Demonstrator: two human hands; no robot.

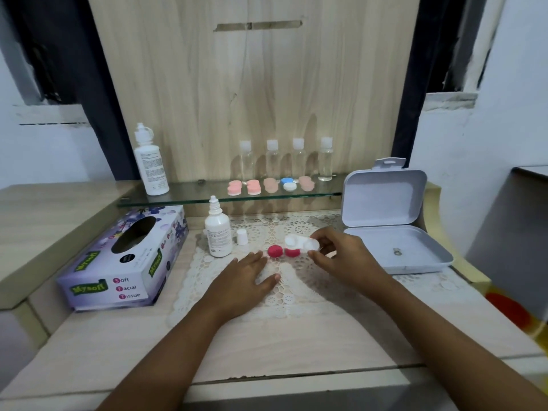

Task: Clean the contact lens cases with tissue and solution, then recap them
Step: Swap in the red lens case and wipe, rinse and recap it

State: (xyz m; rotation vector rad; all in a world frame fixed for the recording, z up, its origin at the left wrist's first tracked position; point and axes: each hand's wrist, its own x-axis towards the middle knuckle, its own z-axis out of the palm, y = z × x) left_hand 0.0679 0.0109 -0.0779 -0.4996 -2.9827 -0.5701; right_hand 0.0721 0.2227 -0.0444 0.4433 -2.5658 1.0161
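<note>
Pinching the white lens case (301,244) at its right end, the right hand (341,259) has fingers curled round it, and the case seems raised off the lace mat (284,298). The left hand (247,274) lies flat with straight fingers and holds nothing. Its tips are near the two red caps (275,251). Caps sit right of the small solution bottle (218,234), case just behind them, tissue box (124,256) left of the bottle. Best to grip the rim only — wells up, left hand free for tissue.
</note>
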